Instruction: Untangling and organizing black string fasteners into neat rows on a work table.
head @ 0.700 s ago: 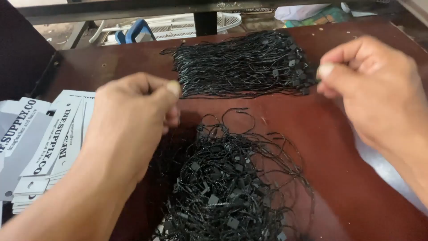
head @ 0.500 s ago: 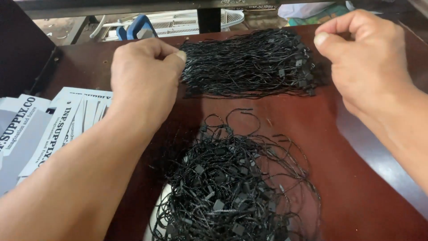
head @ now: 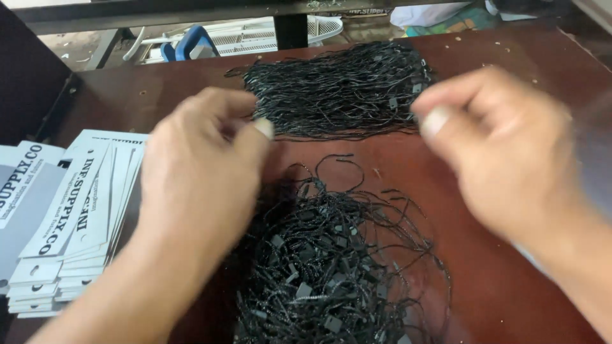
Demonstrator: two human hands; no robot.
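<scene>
1. The counter point(head: 510, 280) is the biggest thing before you, a dark reddish-brown top that carries everything else; its far edge meets a dark frame, with a white mesh basket point(head: 255, 35) and a blue object beyond it.
2. Your left hand point(head: 204, 172) hangs over the middle of the counter, knuckles up and forearm running in from the lower left; thumb and forefinger are pressed tip to tip as if pinching a fine cord, though the blur keeps you from seeing whether anything lies between them.
3. Your right hand point(head: 503, 153) comes in from the right, wrist raised, fingers curled and the fingertips drawn together at its left end; it is too smeared by motion to tell what, if anything, it nips; both hands point inward, toward each other.
4. The loose heap of black string loops point(head: 338, 267) lies nearest you, between your forearms, tangled and studded with small square fasteners; it seems dumped there as the unsorted supply, within easy reach of either hand.
5. The neat bundle of black strings point(head: 338, 89) lies farther off, just beyond your fingertips, its strands laid side by side running left to right; that order suggests a sorted pile kept apart from the tangle.
6. The stack of white card tags point(head: 83, 216) sits at the left edge, fanned, each with a punched hole at the near end, beside your left forearm and untouched.
</scene>
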